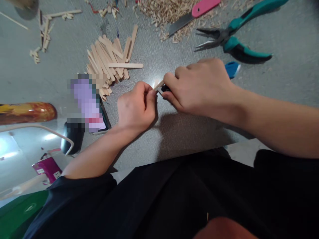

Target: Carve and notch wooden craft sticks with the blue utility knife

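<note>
My left hand [136, 108] is closed, pinching a pale wooden craft stick [156, 83] between thumb and fingers. Close against it, my right hand [199, 87] is wrapped round a knife [164, 88], whose short metal blade and black front end show at the fingertips. The blade lies at the stick, by my left thumb. Most of the knife's handle is hidden in my palm. A blue piece [232, 69] shows beyond the right hand; whether it belongs to the knife I cannot tell. A pile of craft sticks [107, 61] lies beyond my left hand.
Beyond my hands lie wood shavings [161, 15], a pink-handled blade [203, 8] and teal-handled long-nose pliers [234, 41]. To the left are a phone [88, 104] with a blurred screen, a black object [71, 139] with a cable, and an orange-yellow cylinder [30, 112]. Wood scraps [45, 35] lie at upper left.
</note>
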Action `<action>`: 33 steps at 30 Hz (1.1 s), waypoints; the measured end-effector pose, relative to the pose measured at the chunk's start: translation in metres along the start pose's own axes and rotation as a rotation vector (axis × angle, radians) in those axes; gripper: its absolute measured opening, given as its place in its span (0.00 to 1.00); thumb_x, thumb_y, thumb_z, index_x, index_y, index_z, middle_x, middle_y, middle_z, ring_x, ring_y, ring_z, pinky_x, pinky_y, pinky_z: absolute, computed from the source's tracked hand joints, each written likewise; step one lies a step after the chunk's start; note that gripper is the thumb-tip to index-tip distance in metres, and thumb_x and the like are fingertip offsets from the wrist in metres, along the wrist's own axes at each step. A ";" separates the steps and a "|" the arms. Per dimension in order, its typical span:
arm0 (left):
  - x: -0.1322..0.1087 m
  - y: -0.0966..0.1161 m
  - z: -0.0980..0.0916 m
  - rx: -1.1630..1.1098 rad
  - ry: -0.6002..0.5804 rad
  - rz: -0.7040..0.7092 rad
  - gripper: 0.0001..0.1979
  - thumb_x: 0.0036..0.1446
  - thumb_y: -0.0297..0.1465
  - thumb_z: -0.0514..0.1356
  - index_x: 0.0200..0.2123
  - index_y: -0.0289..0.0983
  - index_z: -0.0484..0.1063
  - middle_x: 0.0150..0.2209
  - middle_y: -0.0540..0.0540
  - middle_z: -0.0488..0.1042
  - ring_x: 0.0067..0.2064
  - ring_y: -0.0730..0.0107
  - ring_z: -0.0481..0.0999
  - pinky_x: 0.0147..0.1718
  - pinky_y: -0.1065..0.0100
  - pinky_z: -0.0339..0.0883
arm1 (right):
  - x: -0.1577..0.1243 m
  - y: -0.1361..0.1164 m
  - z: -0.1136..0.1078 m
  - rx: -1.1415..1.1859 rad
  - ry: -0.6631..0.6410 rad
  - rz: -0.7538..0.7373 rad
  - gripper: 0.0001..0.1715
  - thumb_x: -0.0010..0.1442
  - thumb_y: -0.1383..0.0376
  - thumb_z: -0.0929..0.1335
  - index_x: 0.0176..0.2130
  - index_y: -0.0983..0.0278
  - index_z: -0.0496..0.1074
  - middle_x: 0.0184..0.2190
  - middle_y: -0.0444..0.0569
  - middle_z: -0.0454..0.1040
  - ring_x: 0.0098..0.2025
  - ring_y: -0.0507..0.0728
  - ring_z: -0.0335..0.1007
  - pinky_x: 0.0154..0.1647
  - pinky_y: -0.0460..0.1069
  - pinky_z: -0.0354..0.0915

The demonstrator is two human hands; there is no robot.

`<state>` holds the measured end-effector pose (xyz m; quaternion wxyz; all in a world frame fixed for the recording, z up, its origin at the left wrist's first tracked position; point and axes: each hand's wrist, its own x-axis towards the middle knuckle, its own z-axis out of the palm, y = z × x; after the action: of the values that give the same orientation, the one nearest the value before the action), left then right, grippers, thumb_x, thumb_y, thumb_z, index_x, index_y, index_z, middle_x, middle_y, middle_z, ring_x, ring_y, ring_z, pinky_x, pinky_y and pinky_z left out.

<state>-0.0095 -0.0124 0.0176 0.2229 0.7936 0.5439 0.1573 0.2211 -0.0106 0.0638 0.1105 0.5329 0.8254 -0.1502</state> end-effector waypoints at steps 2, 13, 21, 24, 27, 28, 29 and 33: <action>0.000 -0.002 -0.001 0.061 -0.004 0.012 0.18 0.82 0.49 0.55 0.41 0.47 0.73 0.31 0.46 0.80 0.31 0.57 0.77 0.36 0.54 0.64 | 0.001 0.005 0.000 -0.019 0.029 -0.037 0.36 0.86 0.47 0.56 0.69 0.66 0.77 0.57 0.70 0.88 0.51 0.78 0.86 0.48 0.63 0.64; 0.003 -0.004 0.000 0.129 -0.067 0.039 0.22 0.82 0.50 0.54 0.36 0.46 0.70 0.28 0.45 0.77 0.30 0.56 0.77 0.34 0.55 0.63 | -0.002 0.013 -0.003 -0.053 -0.003 -0.051 0.39 0.86 0.41 0.56 0.75 0.56 0.77 0.60 0.66 0.86 0.49 0.76 0.84 0.36 0.57 0.54; 0.010 -0.007 0.005 0.164 -0.100 0.092 0.22 0.81 0.49 0.55 0.34 0.44 0.70 0.29 0.42 0.77 0.33 0.55 0.79 0.38 0.56 0.64 | 0.008 0.009 -0.006 -0.030 -0.043 -0.034 0.40 0.84 0.42 0.55 0.70 0.59 0.80 0.55 0.65 0.91 0.47 0.74 0.83 0.39 0.59 0.59; 0.014 -0.010 0.003 0.160 -0.150 0.086 0.21 0.80 0.48 0.56 0.35 0.44 0.71 0.30 0.42 0.77 0.33 0.54 0.81 0.41 0.54 0.67 | 0.010 0.009 -0.004 0.024 -0.036 -0.039 0.38 0.84 0.42 0.56 0.67 0.58 0.81 0.54 0.64 0.91 0.48 0.73 0.83 0.41 0.59 0.61; 0.015 -0.014 0.003 0.248 -0.135 0.158 0.21 0.80 0.47 0.54 0.36 0.43 0.74 0.29 0.40 0.79 0.32 0.52 0.81 0.39 0.54 0.68 | 0.009 0.008 0.001 0.038 0.007 -0.035 0.36 0.83 0.43 0.58 0.67 0.59 0.81 0.55 0.65 0.91 0.49 0.74 0.84 0.42 0.59 0.62; 0.015 -0.016 0.004 0.274 -0.119 0.185 0.21 0.80 0.47 0.53 0.36 0.43 0.75 0.29 0.40 0.79 0.32 0.53 0.81 0.38 0.54 0.68 | 0.008 0.008 0.003 0.023 0.025 -0.036 0.37 0.84 0.43 0.58 0.68 0.60 0.81 0.55 0.66 0.90 0.49 0.74 0.84 0.42 0.59 0.62; 0.015 -0.017 0.005 0.287 -0.105 0.205 0.21 0.79 0.47 0.53 0.37 0.43 0.76 0.28 0.40 0.80 0.32 0.53 0.81 0.38 0.55 0.68 | 0.007 0.007 0.004 0.000 0.040 -0.040 0.38 0.84 0.43 0.57 0.68 0.61 0.81 0.55 0.67 0.90 0.49 0.74 0.84 0.41 0.59 0.62; 0.016 -0.019 0.007 0.295 -0.106 0.210 0.20 0.78 0.46 0.53 0.37 0.43 0.76 0.29 0.39 0.80 0.32 0.51 0.82 0.39 0.54 0.70 | 0.006 0.003 0.007 -0.074 0.064 -0.066 0.41 0.86 0.44 0.54 0.69 0.64 0.80 0.55 0.69 0.90 0.47 0.74 0.86 0.37 0.59 0.62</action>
<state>-0.0156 0.0067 0.0015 0.1147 0.8774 0.4625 0.0562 0.2218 -0.0068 0.0544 0.0988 0.5054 0.8506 -0.1059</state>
